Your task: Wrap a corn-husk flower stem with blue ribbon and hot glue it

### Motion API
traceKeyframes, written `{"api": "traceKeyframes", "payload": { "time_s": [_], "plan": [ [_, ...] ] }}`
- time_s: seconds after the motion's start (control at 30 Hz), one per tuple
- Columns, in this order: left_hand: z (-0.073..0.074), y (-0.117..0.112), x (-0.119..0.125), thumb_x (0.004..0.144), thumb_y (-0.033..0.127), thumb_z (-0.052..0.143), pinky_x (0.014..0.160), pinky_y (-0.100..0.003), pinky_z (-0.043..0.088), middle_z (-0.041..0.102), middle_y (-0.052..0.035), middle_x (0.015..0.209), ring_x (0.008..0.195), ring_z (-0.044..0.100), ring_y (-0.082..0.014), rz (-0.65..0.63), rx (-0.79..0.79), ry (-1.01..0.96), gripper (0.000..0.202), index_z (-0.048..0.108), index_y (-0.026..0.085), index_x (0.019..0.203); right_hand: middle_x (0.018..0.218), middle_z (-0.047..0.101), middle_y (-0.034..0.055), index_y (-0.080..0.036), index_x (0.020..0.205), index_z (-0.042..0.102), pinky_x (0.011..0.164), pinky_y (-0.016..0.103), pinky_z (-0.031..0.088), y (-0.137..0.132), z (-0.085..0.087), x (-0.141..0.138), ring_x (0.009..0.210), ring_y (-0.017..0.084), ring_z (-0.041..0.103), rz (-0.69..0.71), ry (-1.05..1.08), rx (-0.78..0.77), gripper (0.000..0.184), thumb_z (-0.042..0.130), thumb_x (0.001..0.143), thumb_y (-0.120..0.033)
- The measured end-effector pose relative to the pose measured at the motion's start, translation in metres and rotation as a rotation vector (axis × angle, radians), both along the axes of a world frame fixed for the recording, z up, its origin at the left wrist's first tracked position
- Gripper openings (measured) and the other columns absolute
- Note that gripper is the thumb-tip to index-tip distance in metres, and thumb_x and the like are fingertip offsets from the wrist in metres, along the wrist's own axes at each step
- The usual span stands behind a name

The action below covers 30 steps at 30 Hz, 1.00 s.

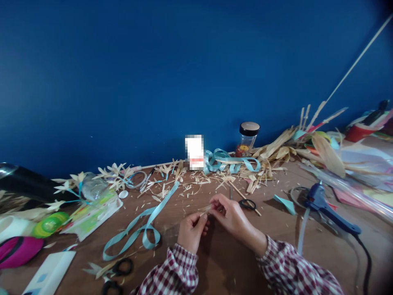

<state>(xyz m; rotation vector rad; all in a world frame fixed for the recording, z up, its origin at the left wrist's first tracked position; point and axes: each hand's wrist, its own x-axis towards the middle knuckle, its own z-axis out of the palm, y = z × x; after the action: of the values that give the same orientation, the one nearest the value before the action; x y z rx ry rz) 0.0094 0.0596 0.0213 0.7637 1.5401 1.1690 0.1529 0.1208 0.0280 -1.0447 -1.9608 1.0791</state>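
My left hand (pixel 192 231) is closed in a pinch on a thin pale strip of dried husk (pixel 205 210). The fingertips of my right hand (pixel 230 215) meet at the strip's other side, also pinched. Most of the strip is hidden by the fingers, and it is small and blurred. Close behind my right hand lie a pair of small scissors with a dark handle (pixel 248 204) and a thin stick (pixel 241 192). Left of my hands, a light blue ribbon (pixel 147 229) loops over the brown table (pixel 166 266).
Black-handled scissors (pixel 123 267) lie at front left, a blue glue gun (pixel 333 211) with its cord at right. Husk scraps, more ribbon (pixel 219 159) and a lidded jar (pixel 246 139) line the blue wall (pixel 190 82). Husk flowers (pixel 115 172) stand at back left.
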Motion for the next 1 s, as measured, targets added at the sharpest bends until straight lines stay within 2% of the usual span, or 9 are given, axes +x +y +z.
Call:
{"api": "traceKeyframes", "payload": {
  "time_s": [0.13, 0.3, 0.5, 0.73, 1.0],
  "plan": [
    [-0.002, 0.001, 0.001, 0.062, 0.048, 0.072, 0.043, -0.02, 0.044, 0.064, -0.0019, 0.054, 0.047, 0.054, -0.0109, 0.106, 0.005, -0.013, 0.036, 0.072, 0.013, 0.07, 0.081, 0.063, 0.0012, -0.019, 0.091, 0.057, 0.06, 0.022, 0.046, 0.0, 0.007, -0.001, 0.068, 0.014, 0.06, 0.009, 0.017, -0.001, 0.014, 0.061, 0.078, -0.014],
    [-0.004, 0.002, -0.004, 0.055, 0.05, 0.077, 0.043, -0.019, 0.045, 0.065, -0.0033, 0.055, 0.046, 0.054, -0.0097, 0.237, -0.007, -0.135, 0.043, 0.072, 0.011, 0.071, 0.086, 0.063, 0.0046, -0.018, 0.091, 0.058, 0.065, 0.026, 0.048, 0.002, 0.011, 0.002, 0.071, 0.015, 0.059, -0.1, 0.064, 0.022, 0.008, 0.054, 0.086, -0.023],
    [-0.003, 0.0, -0.003, 0.055, 0.054, 0.077, 0.043, -0.018, 0.044, 0.065, -0.0041, 0.057, 0.047, 0.055, -0.0097, 0.252, 0.047, -0.12, 0.045, 0.071, 0.01, 0.067, 0.08, 0.063, 0.003, -0.018, 0.09, 0.06, 0.063, 0.025, 0.046, 0.003, 0.009, 0.004, 0.071, 0.015, 0.058, -0.067, 0.061, -0.093, 0.014, 0.049, 0.09, -0.027],
    [-0.001, -0.001, 0.0, 0.057, 0.055, 0.076, 0.044, -0.019, 0.045, 0.065, -0.0044, 0.055, 0.047, 0.055, -0.0105, 0.246, 0.069, -0.093, 0.046, 0.072, 0.011, 0.067, 0.073, 0.059, -0.0002, -0.016, 0.092, 0.062, 0.057, 0.022, 0.042, 0.002, 0.007, 0.002, 0.065, 0.013, 0.052, -0.048, 0.125, -0.211, 0.015, 0.062, 0.079, -0.024],
    [0.0, -0.004, 0.002, 0.057, 0.055, 0.076, 0.044, -0.02, 0.046, 0.066, -0.0039, 0.056, 0.047, 0.055, -0.0111, 0.227, 0.087, -0.086, 0.044, 0.072, 0.012, 0.068, 0.061, 0.051, -0.0041, -0.016, 0.077, 0.061, 0.052, 0.021, 0.033, 0.004, 0.006, 0.001, 0.056, 0.01, 0.044, -0.02, 0.148, -0.274, 0.011, 0.062, 0.079, -0.026]
  ]
}}
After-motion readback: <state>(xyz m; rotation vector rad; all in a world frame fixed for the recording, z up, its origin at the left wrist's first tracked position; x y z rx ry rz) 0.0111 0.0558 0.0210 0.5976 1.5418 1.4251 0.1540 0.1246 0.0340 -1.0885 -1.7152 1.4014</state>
